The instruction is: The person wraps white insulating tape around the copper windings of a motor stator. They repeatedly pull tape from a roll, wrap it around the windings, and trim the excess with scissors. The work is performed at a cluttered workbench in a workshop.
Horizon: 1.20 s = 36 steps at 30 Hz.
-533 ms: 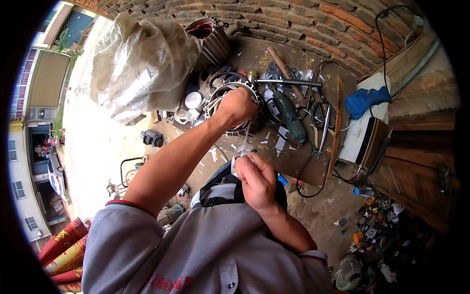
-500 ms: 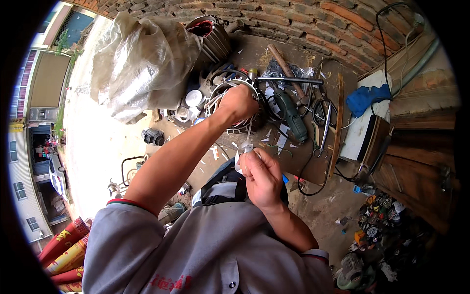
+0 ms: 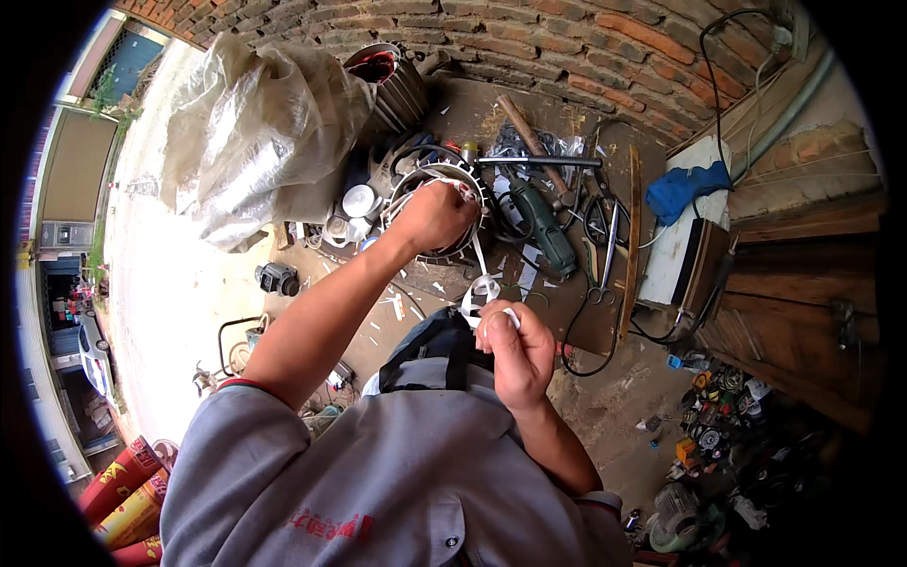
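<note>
My left hand [image 3: 433, 219] reaches into a round metal motor stator [image 3: 478, 186] with a toothed rim and white cords inside, on the cluttered work surface; its fingers are curled and partly hidden, so what they grip is unclear. A strand of white tape [image 3: 482, 291] runs from the stator down into loose loops at my right hand [image 3: 518, 354], which is closed on it with thumb over fingers. Just right of the stator lies a green power drill [image 3: 543, 231]. White lids [image 3: 359, 200] sit to its left.
Scissors [image 3: 605, 279], a hammer [image 3: 529, 132] and a wooden strip [image 3: 631, 236] lie rightward. A clear plastic sheet [image 3: 246, 132] is heaped upper left. A blue cloth [image 3: 685, 189] rests right. Machine parts [image 3: 709, 435] pile on the floor lower right; a brick wall [image 3: 586, 47] stands behind.
My right hand has moved rightward and slightly down relative to the drill, and the white tape loops show more fully. My left hand stays inside the stator. The whole view has shifted slightly.
</note>
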{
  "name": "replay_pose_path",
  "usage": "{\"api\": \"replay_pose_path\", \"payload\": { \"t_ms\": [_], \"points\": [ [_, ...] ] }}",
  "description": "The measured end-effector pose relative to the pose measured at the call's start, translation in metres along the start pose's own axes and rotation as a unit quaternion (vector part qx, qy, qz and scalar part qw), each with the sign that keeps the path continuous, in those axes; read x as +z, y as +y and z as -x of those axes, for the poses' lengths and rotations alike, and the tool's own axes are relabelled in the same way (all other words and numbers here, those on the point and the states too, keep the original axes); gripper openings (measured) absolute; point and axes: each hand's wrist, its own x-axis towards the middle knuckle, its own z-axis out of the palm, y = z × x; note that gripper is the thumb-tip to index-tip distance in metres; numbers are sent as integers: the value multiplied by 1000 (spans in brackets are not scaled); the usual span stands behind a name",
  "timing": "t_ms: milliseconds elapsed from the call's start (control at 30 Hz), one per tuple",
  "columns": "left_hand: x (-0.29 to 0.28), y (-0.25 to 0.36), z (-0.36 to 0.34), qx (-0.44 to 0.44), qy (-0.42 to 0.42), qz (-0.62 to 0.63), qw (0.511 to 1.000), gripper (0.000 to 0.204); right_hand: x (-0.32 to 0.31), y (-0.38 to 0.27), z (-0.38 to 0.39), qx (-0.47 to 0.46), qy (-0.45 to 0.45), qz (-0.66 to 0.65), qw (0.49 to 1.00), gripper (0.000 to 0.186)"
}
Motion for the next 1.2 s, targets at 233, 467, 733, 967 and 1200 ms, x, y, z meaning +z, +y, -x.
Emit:
{"api": "replay_pose_path", "payload": {
  "t_ms": [233, 467, 733, 967, 1200],
  "points": [
    [-6, 7, 102, -6, -147, 363, 920, 31, -23, -29, 28, -59, 111, 212, 969, 20],
    [23, -11, 132, 17, -209, 297, 932, 32, -41, -58, 47, 97, 145, 388, 905, 29],
    [-8, 29, 139, 195, -273, 319, 886, 45, -45, -78, 41, 19, 127, -104, 986, 46],
    [37, 57, 140, 309, -264, 406, 818, 34, -28, -79, 24, -33, 83, -275, 957, 46],
    [-6, 1, 130, 260, -166, 445, 841, 18, -92, -99, 23, 4, 130, -155, 979, 34]
  ]
}}
